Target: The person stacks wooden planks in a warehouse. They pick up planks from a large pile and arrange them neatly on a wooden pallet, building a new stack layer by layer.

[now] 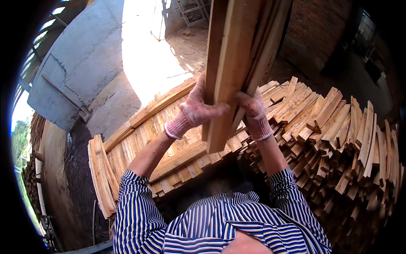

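Several long wooden boards [232,59] are clasped between my two gloved hands, standing on end in front of me and running past the top edge of the view. My left hand [198,108] wraps the left side of the bundle, its thumb across the front face. On the right side my right hand [253,108] is closed round the outer boards, partly in shadow. Both gloves are pinkish and knitted with pale cuffs. Below the boards lies a flat stack of planks [141,135], with lengthwise boards [163,100] along its far edge.
A large heap of loose wooden slats [325,127] fills the right side. A few boards [101,173] lie at the stack's left end. Beyond stand a grey wall [89,63] with a long-handled tool [65,95] leaning there, and a brick wall [315,31]. Bright sunlight falls across the floor.
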A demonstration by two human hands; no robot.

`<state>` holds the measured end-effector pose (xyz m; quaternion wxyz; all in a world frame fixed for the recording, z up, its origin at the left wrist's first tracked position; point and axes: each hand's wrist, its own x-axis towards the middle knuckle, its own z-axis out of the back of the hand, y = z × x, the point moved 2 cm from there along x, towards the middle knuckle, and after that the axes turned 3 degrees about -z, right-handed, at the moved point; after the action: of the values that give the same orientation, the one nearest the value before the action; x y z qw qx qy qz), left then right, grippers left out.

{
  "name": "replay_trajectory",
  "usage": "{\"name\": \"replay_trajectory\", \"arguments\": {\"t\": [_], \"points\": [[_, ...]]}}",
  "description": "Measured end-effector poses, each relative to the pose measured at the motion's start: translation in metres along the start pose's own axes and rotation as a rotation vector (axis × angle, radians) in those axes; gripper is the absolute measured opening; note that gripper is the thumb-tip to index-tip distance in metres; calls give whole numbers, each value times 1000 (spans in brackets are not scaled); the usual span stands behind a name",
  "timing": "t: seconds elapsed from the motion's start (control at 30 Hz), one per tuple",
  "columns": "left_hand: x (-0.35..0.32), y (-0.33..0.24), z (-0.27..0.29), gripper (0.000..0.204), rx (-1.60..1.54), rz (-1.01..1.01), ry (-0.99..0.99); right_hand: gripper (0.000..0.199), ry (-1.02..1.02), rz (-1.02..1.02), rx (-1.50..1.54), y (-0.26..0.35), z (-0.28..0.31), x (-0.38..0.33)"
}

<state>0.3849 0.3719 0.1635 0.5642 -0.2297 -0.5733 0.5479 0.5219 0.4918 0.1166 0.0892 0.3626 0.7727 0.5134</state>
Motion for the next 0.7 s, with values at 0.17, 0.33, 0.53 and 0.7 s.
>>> {"name": "replay_trajectory", "arguments": {"t": [0.17,0.33,0.53,0.7], "points": [[26,-21,85,53,-280,40,-206,91,271,138,-72,-35,-58,74],[-65,88,150,68,5,234,-231,104,460,-78,-263,-177,-83,78],[-63,142,165,68,-164,97,-340,111,488,-214,-289,-189,-87,103],[-60,125,191,41,-110,76,-423,134,433,13,-707,-156,-115,106]]}}
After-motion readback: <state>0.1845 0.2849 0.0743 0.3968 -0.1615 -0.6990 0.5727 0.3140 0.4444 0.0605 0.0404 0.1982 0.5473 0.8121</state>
